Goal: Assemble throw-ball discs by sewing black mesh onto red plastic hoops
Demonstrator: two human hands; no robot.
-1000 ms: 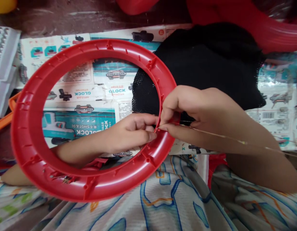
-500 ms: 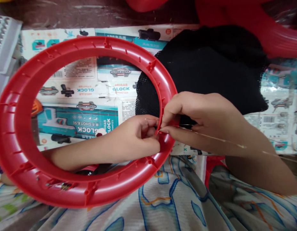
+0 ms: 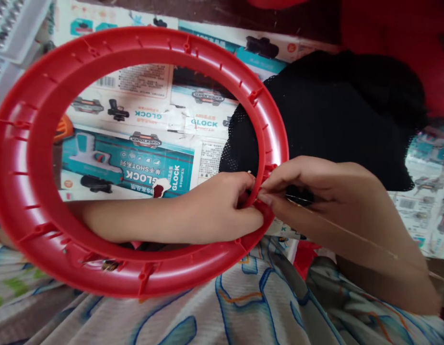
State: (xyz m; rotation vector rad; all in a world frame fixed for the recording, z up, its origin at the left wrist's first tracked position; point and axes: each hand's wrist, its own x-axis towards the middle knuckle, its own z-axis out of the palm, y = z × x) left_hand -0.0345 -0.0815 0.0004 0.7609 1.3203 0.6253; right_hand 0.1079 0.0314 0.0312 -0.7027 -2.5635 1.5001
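Observation:
A large red plastic ring (image 3: pixel 13 163), ribbed inside its channel, lies tilted across my lap. My left hand (image 3: pixel 229 206) reaches through its opening, with fingers curled round the inner wall at the right side. At that same spot my right hand (image 3: pixel 315 201) pinches a thin, pale thread (image 3: pixel 347 227) between thumb and forefinger, touching the ring. The thread trails away to the lower right across my right wrist. Its far end at the rim is hidden by my fingertips. A small brass-coloured part (image 3: pixel 109 265) sits in the ring's lower left channel.
Black mesh cloth (image 3: pixel 337 120) lies right of the ring, partly under it. Printed cardboard (image 3: pixel 164 163) covers the surface. White trays (image 3: pixel 17 28) stand at the upper left. Red material (image 3: pixel 391 33) is at the upper right. An orange object (image 3: pixel 64 128) shows through the opening.
Both hands and the ring's right side appear shifted right and slightly down as the view moves. My right fingertips stay pinched on the thread at the rim, and my left hand keeps its grip.

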